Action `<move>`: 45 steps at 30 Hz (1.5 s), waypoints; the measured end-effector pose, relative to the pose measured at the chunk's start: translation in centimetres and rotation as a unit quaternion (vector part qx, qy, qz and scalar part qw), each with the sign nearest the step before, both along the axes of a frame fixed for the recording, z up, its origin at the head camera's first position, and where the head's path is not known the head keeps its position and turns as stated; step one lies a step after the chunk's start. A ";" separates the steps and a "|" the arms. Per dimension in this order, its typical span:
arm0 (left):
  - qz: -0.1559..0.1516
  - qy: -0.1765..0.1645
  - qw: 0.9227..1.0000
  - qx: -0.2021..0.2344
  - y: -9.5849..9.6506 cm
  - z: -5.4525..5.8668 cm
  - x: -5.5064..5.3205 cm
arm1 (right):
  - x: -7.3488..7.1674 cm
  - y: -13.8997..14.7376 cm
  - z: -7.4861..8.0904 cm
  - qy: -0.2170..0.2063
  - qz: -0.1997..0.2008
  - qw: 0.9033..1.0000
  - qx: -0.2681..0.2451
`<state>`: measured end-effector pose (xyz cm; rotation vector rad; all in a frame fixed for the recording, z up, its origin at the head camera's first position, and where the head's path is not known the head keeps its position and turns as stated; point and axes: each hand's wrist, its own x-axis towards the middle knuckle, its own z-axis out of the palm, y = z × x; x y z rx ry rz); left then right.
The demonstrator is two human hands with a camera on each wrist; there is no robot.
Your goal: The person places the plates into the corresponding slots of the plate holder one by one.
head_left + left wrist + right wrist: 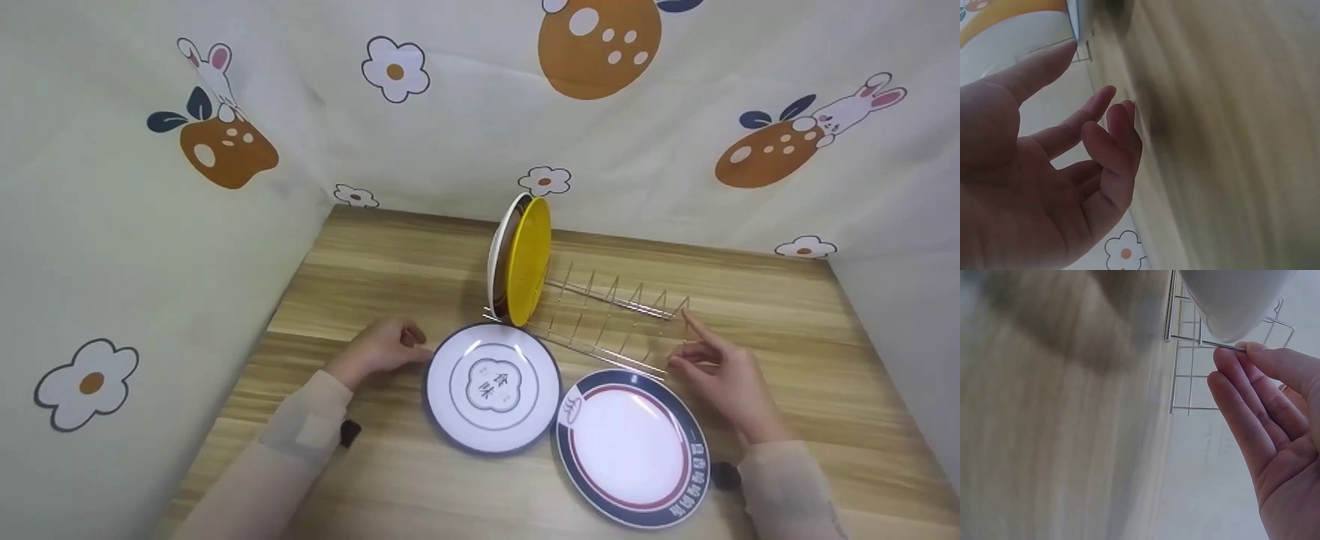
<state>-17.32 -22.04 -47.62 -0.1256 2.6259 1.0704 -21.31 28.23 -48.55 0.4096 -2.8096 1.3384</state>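
A silver wire dish rack [600, 319] stands on the table, with a yellow plate [529, 262], a brown one and a white one upright at its left end. My right hand [724, 375] pinches a wire at the rack's right end between thumb and finger; the right wrist view shows this wire [1221, 345] close up. In front of the rack lies a white plate [457, 375] with a thin blue rim and a flower-shaped mark. The thumb of my left hand [382, 346] is right at that plate's left edge, its other fingers loosely curled around nothing.
A white plate [626, 450] with a broad navy rim and red ring lies at the front right, beside the blue-rimmed one. Patterned cloth walls [465, 142] close off the wooden table [360, 262] at the back and sides.
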 end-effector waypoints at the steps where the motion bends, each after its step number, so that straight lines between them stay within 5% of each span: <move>1: 0.000 -0.003 1.000 -0.001 0.2 -0.1 0.1 | 0.1 0.1 0.0 0.000 -0.002 1.000 -0.001; 15: -0.040 0.018 0.999 0.025 2.0 -1.5 0.3 | 1.2 1.4 -0.4 0.001 -0.019 1.000 0.006; 33: -0.020 0.060 0.998 0.020 1.6 -2.5 1.1 | 0.6 0.7 -0.3 -0.003 -0.017 1.000 -0.008; 40: -0.006 0.076 0.993 0.085 0.7 -2.6 1.5 | 0.0 0.3 -0.1 0.003 -0.005 1.000 -0.007; 45: -0.004 0.062 0.979 0.192 0.2 -2.8 1.5 | -0.2 0.0 -0.2 -0.003 -0.004 1.000 -0.007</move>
